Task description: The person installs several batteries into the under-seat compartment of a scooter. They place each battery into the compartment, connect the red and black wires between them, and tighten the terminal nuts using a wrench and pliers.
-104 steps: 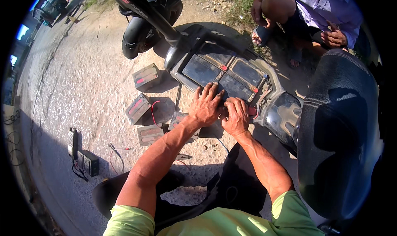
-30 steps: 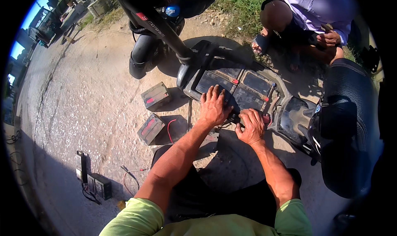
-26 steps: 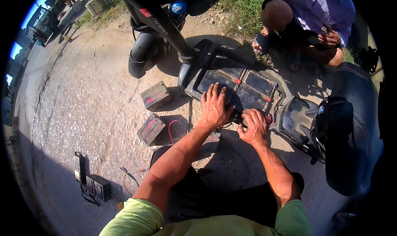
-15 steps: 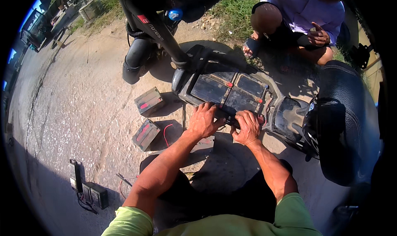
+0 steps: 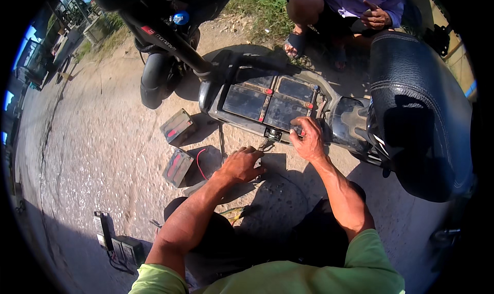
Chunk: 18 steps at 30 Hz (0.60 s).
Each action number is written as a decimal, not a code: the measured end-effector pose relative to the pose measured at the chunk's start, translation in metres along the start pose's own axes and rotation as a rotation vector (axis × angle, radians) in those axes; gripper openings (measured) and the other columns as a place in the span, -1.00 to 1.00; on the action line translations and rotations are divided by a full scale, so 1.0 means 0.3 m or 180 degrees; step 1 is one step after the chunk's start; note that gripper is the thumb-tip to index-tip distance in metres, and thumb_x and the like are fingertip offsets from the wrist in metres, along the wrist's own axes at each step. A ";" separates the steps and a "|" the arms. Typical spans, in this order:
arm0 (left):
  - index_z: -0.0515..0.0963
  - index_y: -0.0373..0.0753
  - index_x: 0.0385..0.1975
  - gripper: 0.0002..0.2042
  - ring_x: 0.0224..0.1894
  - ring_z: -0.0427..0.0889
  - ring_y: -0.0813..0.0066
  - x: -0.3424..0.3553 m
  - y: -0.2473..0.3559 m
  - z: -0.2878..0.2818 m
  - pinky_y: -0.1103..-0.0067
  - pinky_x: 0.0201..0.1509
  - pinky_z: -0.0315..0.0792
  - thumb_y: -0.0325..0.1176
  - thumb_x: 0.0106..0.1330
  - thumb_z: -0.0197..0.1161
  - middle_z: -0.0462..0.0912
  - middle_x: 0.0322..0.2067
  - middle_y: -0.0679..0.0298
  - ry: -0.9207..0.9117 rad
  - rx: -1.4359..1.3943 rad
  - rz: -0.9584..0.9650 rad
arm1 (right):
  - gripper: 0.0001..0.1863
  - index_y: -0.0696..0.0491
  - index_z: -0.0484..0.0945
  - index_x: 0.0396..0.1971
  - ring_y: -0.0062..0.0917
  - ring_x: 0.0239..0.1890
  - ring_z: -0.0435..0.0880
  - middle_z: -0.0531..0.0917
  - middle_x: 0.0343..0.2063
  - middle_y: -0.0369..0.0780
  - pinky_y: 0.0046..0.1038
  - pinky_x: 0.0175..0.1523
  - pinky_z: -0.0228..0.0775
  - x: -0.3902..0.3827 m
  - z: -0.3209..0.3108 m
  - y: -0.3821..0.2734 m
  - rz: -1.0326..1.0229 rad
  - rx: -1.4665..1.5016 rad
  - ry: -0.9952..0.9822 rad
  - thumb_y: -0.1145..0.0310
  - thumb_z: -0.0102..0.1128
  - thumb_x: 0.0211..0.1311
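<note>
A scooter's footboard compartment lies uncovered before me, with several dark batteries [image 5: 244,102] set in it and red caps on some terminals. My right hand [image 5: 310,139] is at the near edge of the compartment, beside the near right battery [image 5: 286,112]. Its thumb and fingers are bent but apart, with a bit of red between them. My left hand [image 5: 241,164] hovers over the ground on the near side of the scooter, fingers loosely spread and nothing visible in them. A small black fitting [image 5: 272,134] shows on the compartment's near side, between the hands.
Two loose batteries [image 5: 178,126] stand on the ground at left, a red wire [image 5: 199,164] by the nearer one. Lower left lie a charger-like box [image 5: 103,231] and dark blocks [image 5: 126,250]. The black seat [image 5: 417,88] rises at right. Another person [image 5: 355,8] sits beyond the scooter.
My left hand has left the compartment's near edge and moved down toward me. My right hand has lifted slightly toward the near right battery. The whole view has shifted.
</note>
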<state>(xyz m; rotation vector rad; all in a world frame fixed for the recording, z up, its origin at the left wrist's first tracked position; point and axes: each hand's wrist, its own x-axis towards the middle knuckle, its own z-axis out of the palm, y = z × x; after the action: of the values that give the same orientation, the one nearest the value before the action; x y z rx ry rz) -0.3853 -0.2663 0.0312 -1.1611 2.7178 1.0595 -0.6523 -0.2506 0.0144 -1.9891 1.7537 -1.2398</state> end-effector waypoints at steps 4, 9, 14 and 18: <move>0.56 -0.19 0.21 -0.48 0.18 0.58 -0.06 0.004 0.022 -0.006 0.21 0.25 0.47 -0.05 0.33 0.33 0.63 0.07 -0.04 -0.0161 -0.0056 -0.0078 | -0.75 0.12 0.63 -0.16 -0.14 -0.14 0.70 0.70 -0.20 -0.09 -0.21 -0.03 0.53 0.091 -0.112 0.033 0.0540 -0.0267 0.0266 0.42 0.36 0.16; 0.57 -0.19 0.20 -0.49 0.15 0.61 -0.08 0.022 0.014 0.003 0.20 0.24 0.48 -0.03 0.35 0.31 0.63 0.09 -0.04 -0.0216 -0.0091 -0.0081 | -0.60 0.13 0.60 0.05 -0.04 0.04 0.63 0.60 -0.01 -0.01 -0.14 0.09 0.49 0.240 -0.170 0.132 0.0644 -0.0938 0.0266 0.41 0.36 0.20; 0.58 -0.24 0.20 -0.48 0.14 0.64 -0.05 0.028 0.000 -0.064 0.22 0.23 0.49 -0.02 0.36 0.30 0.63 0.13 -0.05 -0.0142 -0.0270 -0.0356 | -0.68 0.08 0.65 0.02 -0.10 -0.01 0.67 0.65 -0.10 -0.07 -0.15 0.04 0.52 0.318 -0.159 0.268 0.0598 -0.1474 -0.0325 0.30 0.26 0.32; 0.60 -0.27 0.14 -0.49 0.09 0.67 -0.04 -0.017 -0.079 -0.061 0.24 0.19 0.51 -0.02 0.35 0.31 0.69 0.04 -0.05 0.0109 -0.0304 -0.0534 | -0.79 0.08 0.65 -0.11 -0.09 -0.15 0.71 0.71 -0.24 -0.03 -0.15 -0.04 0.51 0.352 -0.168 0.266 0.0449 -0.1091 -0.0604 0.34 0.24 0.34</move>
<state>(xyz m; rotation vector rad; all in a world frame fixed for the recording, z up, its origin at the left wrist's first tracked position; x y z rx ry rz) -0.3619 -0.2856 0.0329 -1.4052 2.5637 1.1671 -0.7513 -0.3485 0.0407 -2.0309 2.0746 -0.7185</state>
